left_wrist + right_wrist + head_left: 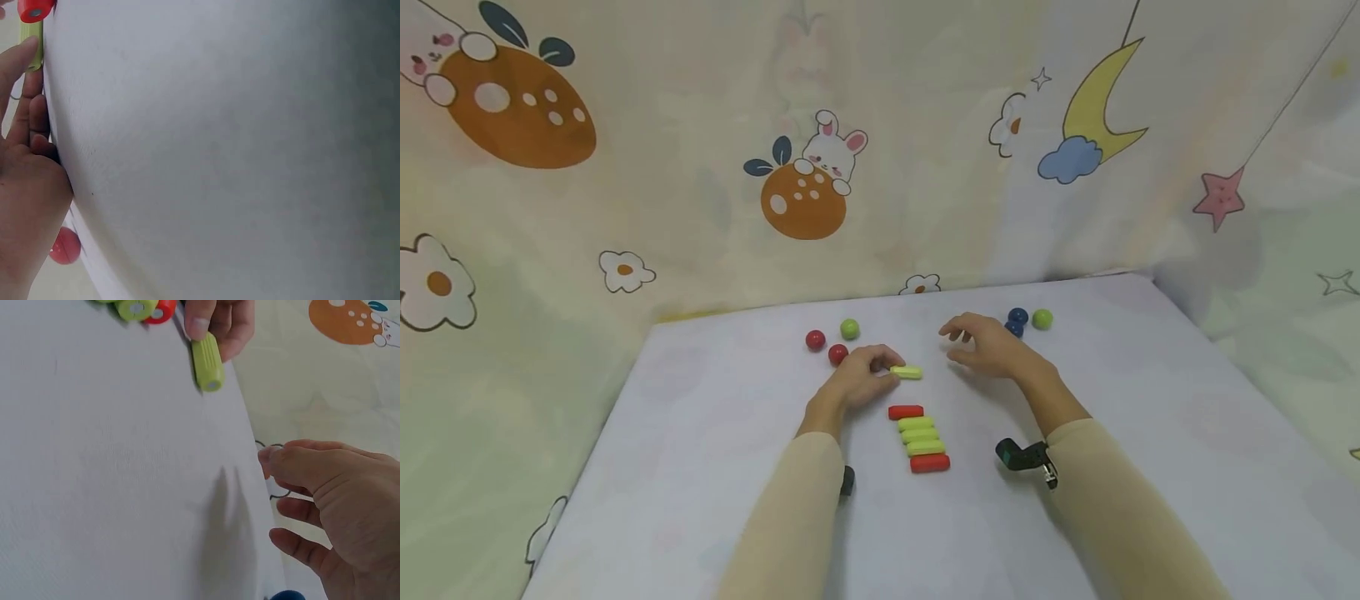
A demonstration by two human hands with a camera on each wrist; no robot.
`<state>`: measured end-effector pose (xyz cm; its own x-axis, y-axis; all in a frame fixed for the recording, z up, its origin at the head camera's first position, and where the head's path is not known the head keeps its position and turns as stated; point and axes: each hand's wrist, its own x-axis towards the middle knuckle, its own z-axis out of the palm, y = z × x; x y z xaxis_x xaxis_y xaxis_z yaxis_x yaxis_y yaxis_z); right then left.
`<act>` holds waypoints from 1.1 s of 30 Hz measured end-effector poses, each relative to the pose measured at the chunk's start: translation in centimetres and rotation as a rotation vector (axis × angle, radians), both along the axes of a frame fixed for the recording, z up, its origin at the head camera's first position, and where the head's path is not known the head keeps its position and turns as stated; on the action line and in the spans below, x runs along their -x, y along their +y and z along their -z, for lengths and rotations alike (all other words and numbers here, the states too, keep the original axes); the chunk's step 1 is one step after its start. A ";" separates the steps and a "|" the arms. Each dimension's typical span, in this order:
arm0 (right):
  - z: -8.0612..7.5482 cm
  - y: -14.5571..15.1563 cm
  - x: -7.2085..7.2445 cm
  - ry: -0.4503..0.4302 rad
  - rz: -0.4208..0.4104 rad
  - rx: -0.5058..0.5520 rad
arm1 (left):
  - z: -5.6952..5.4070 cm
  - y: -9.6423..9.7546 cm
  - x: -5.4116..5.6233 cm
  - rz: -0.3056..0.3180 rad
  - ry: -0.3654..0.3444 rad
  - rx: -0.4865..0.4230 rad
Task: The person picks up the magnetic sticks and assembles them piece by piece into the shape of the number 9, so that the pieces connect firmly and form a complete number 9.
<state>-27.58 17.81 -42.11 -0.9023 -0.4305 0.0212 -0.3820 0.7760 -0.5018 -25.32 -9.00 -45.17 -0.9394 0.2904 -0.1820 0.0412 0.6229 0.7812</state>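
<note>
My left hand (861, 372) pinches one end of a yellow-green toy rod (907, 372) between thumb and fingers. The rod is ribbed, with a small grey disc in its end, as the right wrist view shows. My right hand (987, 343) hovers to the right of it, fingers spread and slightly bent, with nothing in them. Nearer to me, a stepped row of rods lies side by side: a red rod (906, 412), three yellow-green rods (921, 435) and another red rod (930, 463).
Beyond the left hand lie red balls (816, 339) and a green ball (849, 328). Two blue balls (1018, 316) and another green ball (1042, 318) sit behind the right hand. A patterned cloth (700, 208) hangs along the far edge of the white table (715, 467).
</note>
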 end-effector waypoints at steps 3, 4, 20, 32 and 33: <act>-0.1 0.6 0.3 0.014 0.028 -0.022 | 0.0 -0.1 0.0 0.007 0.003 -0.014; -0.1 1.1 0.3 0.017 0.038 -0.025 | 0.1 0.0 0.0 0.008 0.002 -0.012; 0.0 6.2 0.6 0.153 0.057 -0.005 | -0.1 -0.2 0.3 0.006 -0.007 0.012; 0.5 7.9 -0.5 0.131 0.091 -0.046 | 0.2 -0.1 0.1 0.004 0.015 0.006; 0.4 8.0 -0.6 0.131 0.091 -0.052 | 0.2 -0.1 0.1 0.001 0.016 0.009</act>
<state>-27.01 25.84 -42.52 -0.9286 -0.3506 0.1215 -0.3686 0.8339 -0.4108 -25.43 -9.11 -45.39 -0.9420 0.2900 -0.1692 0.0547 0.6298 0.7748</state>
